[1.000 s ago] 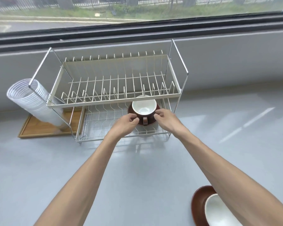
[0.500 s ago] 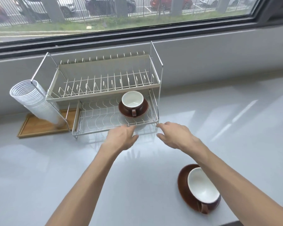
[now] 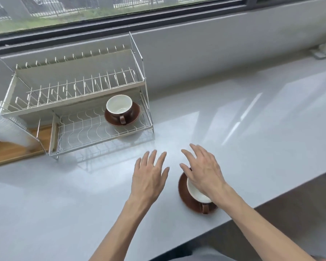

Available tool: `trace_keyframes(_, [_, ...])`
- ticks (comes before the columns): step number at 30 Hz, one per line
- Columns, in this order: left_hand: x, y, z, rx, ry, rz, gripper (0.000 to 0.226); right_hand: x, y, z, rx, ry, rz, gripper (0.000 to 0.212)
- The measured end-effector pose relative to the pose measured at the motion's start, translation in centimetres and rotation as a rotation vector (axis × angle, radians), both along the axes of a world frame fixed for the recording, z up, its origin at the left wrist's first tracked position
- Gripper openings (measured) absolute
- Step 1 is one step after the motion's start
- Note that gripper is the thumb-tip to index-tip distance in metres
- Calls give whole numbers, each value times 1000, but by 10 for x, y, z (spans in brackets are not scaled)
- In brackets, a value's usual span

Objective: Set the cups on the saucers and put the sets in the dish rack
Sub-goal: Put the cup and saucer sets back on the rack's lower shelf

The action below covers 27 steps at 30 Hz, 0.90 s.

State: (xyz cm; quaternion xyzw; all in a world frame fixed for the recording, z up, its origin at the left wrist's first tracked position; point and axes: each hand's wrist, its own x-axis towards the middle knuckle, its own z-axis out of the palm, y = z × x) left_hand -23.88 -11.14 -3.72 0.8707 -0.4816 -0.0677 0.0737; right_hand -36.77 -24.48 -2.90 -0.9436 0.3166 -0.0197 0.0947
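Right hand (image 3: 202,173): our spread fingers hover over the second cup (image 3: 197,192) on its saucer (image 3: 184,196), gripping nothing.
Left hand (image 3: 149,176): splayed, empty, just beside it.
Dish rack (image 3: 105,132): holds one set.

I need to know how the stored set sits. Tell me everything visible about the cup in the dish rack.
The cup in the rack is glossy, ceramic-looking, brown outside and white inside. It stands upright and looks empty on a brown saucer, its brown loop handle pointing toward the camera. The set rests at the right end of the wire dish rack's lower shelf. Neither hand touches it.
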Motion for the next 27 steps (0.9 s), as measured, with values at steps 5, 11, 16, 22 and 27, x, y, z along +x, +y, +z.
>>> trace_keyframes(5, [-38,0,-15,-147,76,38,50,-42,0,-12,13,-86,-131,46])
trace_keyframes(11, [-74,-1,-32,-218,228,111,51,-79,-1,-32,219,-150,-319,50])
trace_keyframes(16, [-94,-9,-44,-232,494,267,55,-98,0,-48,433,-210,-492,52])
trace_keyframes(22, [-102,-17,-57,-248,697,368,53,-99,-3,-58,618,-263,-533,44])
trace_keyframes(27, [-100,-20,-59,-254,804,428,50,-96,-4,-58,700,-310,-522,42])
